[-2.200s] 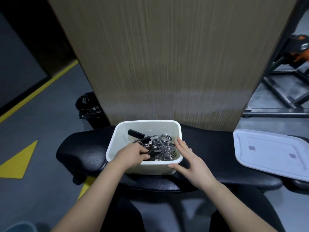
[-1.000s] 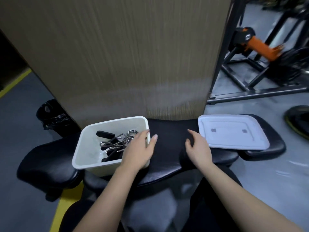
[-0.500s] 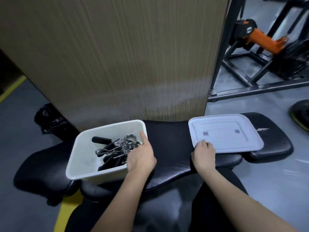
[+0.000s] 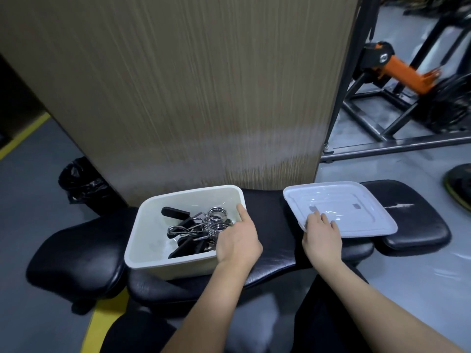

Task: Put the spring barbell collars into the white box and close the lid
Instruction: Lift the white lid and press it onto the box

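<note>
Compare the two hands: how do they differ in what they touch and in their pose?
The left hand grips the near right wall of the white box, thumb inside; the right hand lies flat, fingers on the lid's near left edge. The left hand curls; the right hand is spread. Both are bare.

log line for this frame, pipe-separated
collars in white box | left hand on box rim | right hand on lid | lid off, on bench
</note>
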Demonstrator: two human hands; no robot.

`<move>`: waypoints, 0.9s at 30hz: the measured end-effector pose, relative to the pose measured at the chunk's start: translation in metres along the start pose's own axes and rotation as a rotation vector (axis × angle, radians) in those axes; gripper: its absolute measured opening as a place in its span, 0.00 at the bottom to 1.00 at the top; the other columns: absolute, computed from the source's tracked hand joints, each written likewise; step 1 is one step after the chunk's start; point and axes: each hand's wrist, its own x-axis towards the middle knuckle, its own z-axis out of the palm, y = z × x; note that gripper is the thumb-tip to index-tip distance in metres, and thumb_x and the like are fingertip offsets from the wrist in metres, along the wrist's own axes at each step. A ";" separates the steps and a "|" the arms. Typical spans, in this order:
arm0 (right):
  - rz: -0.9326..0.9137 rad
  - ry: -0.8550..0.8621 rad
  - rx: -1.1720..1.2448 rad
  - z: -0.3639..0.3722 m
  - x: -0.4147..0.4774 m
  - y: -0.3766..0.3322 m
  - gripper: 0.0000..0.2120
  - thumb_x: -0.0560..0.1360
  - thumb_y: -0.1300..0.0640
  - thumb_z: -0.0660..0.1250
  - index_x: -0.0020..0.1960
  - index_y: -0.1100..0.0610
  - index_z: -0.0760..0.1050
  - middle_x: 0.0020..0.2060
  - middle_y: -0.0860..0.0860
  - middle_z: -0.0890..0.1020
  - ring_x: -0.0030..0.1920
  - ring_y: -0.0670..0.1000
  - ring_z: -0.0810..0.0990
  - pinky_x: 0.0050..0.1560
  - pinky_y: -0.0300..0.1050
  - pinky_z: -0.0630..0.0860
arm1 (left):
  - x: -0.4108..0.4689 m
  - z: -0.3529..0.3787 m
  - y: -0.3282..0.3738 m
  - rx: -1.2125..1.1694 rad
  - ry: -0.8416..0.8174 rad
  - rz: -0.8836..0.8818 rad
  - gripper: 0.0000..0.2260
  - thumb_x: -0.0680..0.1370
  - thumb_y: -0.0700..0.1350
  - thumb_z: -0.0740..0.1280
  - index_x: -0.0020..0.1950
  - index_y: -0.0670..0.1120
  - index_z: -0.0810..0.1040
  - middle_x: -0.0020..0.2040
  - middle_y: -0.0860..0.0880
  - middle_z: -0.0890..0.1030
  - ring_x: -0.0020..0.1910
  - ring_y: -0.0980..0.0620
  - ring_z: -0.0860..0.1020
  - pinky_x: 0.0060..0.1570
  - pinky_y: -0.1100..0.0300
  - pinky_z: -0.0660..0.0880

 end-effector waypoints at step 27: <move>0.304 0.007 2.072 -0.179 -0.011 -0.094 0.16 0.80 0.62 0.63 0.67 0.52 0.73 0.60 0.53 0.82 0.59 0.54 0.82 0.53 0.47 0.81 | -0.011 -0.075 -0.095 -1.646 0.162 -0.226 0.18 0.80 0.57 0.64 0.66 0.50 0.70 0.59 0.47 0.81 0.49 0.47 0.85 0.45 0.50 0.82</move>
